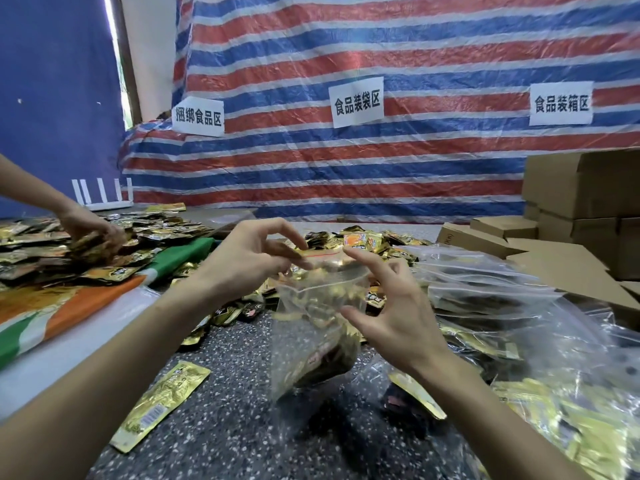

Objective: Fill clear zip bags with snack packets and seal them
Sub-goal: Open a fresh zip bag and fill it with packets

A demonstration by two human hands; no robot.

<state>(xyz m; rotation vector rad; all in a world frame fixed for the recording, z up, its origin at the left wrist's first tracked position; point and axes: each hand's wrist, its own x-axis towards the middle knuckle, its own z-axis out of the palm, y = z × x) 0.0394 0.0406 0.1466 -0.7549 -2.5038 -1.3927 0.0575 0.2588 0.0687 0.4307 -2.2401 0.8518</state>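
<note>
**Head view.** Both hands work at chest height above a dark speckled bench (225, 445). The left hand (249, 258) pinches the top edge of a clear zip bag (311, 306) between thumb and forefinger, at the red-lined zip strip; its other fingers arch loosely above. The right hand (391, 313) is spread wide, fingers relaxed and apart. Its index fingertip lies at the bag's rim and its thumb against the bag's side wall; no finger closes round anything. The bag hangs upright between the two hands, mouth open, its lower end near the bench. Snack packets (322, 358), gold and dark, fill its lower half.

A single gold packet (162, 400) lies flat on the bench, below the left forearm. A heap of loose packets (363, 240) lies behind the bag. To the right lies a stack of empty zip bags (485, 271), and nearer the camera several filled bags (554, 410) holding gold packets. Cardboard boxes (581, 188), some flattened, stand at the far right.

At the left, another person's hand (93, 230) rests on a second pile of packets (41, 251), which lies on a green, white and orange sheet (52, 306). A white device with upright antennas (104, 195) stands behind that pile. A red, white and blue striped tarpaulin (381, 46) forms the backdrop, bearing three paper signs (356, 102) with printed characters.
</note>
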